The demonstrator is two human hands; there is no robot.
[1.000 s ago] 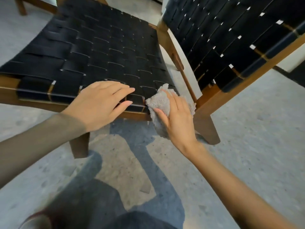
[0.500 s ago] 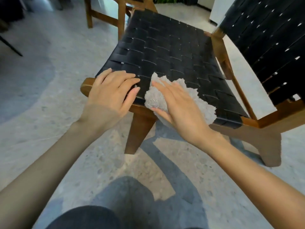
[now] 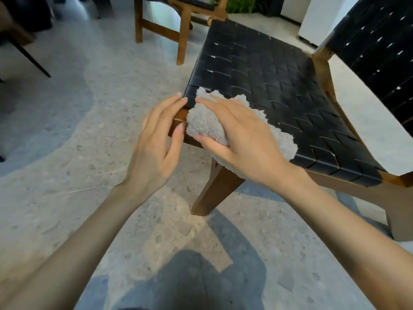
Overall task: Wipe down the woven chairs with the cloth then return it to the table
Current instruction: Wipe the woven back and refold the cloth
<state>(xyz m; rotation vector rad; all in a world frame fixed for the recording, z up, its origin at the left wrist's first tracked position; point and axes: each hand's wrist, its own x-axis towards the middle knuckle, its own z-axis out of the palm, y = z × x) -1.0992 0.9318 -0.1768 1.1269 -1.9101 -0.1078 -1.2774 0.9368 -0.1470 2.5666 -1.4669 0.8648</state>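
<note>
**Item: grey fluffy cloth** (image 3: 202, 125). Location: near-left corner of the seat of the woven chair (image 3: 268, 86). It is being draped partly over the black webbing and partly over the wooden front rail (image 3: 178, 116). It is being held by the right hand (image 3: 243, 142). The fingers are being laid almost straight across the top and the thumb is being hooked under the near fold, so the cloth is being gripped and pressed at once.

**Item: left hand** (image 3: 154, 142). Nothing is being held. The fingers are relaxed and barely bent. The fingertips are being rested on the webbing's left edge and the thumb against the rail, just beside the cloth. The corner is apparently being steadied.

**Item: surroundings.** Front leg (image 3: 214, 189) below the cloth; backrest (image 3: 375, 52) at far right; second wooden chair (image 3: 178, 30) beyond; terrazzo floor (image 3: 78, 142). No table is being shown.

**Step in hand, as judged:** the seat is being wiped at its near-left corner. Most of the webbing lies far and right of the cloth.

**Next move, as judged:** a sweep rightward and farther across the straps is being called for, with flat pressure so that the pile is not being caught in the gaps. The backrest, the other chair and the return to the table are being left outstanding.
</note>
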